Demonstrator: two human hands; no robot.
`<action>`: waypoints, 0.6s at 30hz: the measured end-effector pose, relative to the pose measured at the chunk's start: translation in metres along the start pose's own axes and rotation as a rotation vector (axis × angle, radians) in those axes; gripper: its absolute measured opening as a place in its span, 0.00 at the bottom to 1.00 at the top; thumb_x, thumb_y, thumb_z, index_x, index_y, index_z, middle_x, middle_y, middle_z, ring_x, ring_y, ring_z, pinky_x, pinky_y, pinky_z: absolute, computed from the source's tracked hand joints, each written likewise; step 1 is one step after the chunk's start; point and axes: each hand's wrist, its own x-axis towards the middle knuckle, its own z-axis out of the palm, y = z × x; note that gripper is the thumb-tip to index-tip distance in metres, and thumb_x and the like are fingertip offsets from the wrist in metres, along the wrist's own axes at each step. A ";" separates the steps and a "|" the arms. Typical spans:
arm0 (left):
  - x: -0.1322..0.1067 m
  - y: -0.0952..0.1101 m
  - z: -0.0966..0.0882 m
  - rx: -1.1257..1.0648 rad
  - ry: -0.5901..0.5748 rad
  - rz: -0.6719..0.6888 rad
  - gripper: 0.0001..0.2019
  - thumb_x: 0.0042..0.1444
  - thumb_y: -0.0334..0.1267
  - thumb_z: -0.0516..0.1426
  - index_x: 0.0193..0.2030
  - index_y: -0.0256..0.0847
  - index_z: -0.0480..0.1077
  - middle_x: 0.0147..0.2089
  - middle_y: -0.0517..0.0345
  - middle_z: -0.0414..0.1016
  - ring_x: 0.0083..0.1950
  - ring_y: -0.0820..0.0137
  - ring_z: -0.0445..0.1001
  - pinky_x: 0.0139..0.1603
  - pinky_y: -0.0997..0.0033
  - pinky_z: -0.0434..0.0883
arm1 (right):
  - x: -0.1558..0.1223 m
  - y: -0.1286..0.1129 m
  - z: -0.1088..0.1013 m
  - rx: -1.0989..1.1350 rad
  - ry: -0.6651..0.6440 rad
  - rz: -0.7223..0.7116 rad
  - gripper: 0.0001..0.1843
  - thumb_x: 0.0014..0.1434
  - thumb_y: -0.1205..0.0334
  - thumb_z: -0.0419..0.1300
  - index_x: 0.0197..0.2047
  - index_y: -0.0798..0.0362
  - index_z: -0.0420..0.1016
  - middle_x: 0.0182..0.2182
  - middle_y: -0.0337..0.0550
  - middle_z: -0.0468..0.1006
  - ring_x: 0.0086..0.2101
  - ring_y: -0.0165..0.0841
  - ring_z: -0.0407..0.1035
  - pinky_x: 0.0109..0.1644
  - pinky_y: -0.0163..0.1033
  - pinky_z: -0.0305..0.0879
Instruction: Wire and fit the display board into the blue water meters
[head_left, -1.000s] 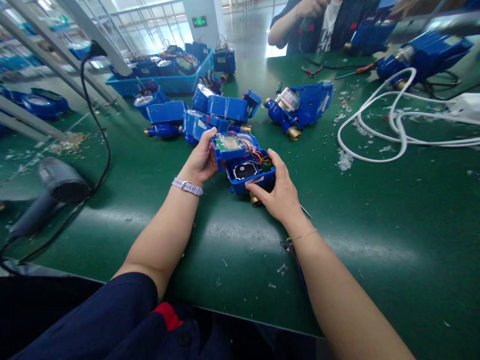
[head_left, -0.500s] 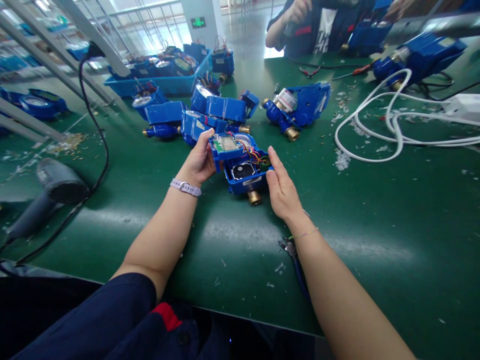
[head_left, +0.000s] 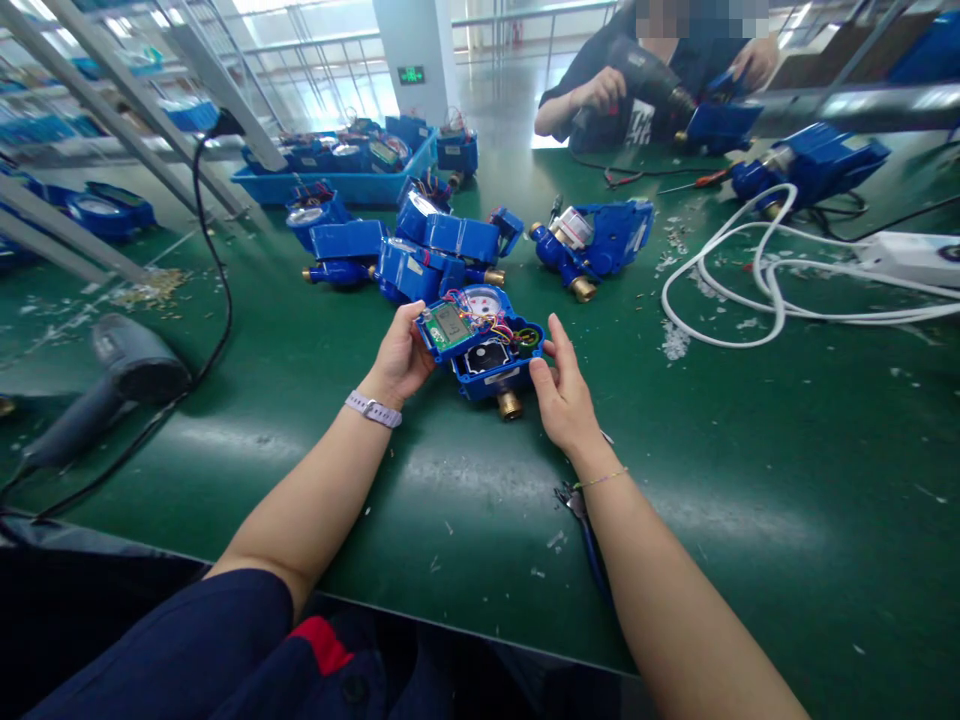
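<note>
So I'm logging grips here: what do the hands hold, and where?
The left hand grips the opened blue meter by its lid's left edge; the right hand only touches its right side.

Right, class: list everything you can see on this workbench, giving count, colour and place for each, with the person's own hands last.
Opened meter: one, blue, circuit board and wires showing, centre, between the hands.
Other meters: several, blue, piled behind it.
Tray: one, blue, far left, holding more meters.
Heat gun: one, grey, left.
Cable: one, white, looped at right.
Table: green, littered with scraps.
Co-worker: one, far side, holding a tool.
Left hand: gripping the meter's open lid.
Right hand: touching the meter's right side.
</note>
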 end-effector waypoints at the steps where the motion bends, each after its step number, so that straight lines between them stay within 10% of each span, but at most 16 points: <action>1: -0.004 0.000 -0.002 -0.014 0.035 -0.007 0.15 0.60 0.44 0.50 0.38 0.36 0.72 0.30 0.55 0.80 0.36 0.65 0.80 0.42 0.66 0.78 | -0.001 0.000 0.001 0.009 -0.012 0.023 0.37 0.64 0.43 0.51 0.71 0.50 0.49 0.63 0.51 0.62 0.55 0.43 0.65 0.58 0.53 0.64; 8: -0.040 -0.008 -0.028 -0.012 0.142 -0.049 0.12 0.59 0.42 0.52 0.33 0.37 0.72 0.27 0.57 0.78 0.32 0.66 0.79 0.38 0.67 0.77 | -0.011 -0.010 0.006 0.027 -0.094 0.097 0.42 0.57 0.42 0.60 0.69 0.54 0.57 0.51 0.53 0.75 0.50 0.47 0.69 0.58 0.58 0.62; 18: -0.095 -0.019 -0.053 0.125 -0.087 -0.059 0.18 0.53 0.45 0.65 0.47 0.36 0.77 0.50 0.51 0.80 0.57 0.57 0.73 0.62 0.62 0.65 | -0.019 -0.023 0.024 0.205 -0.044 0.212 0.47 0.48 0.41 0.67 0.65 0.56 0.61 0.53 0.55 0.73 0.55 0.48 0.66 0.58 0.52 0.65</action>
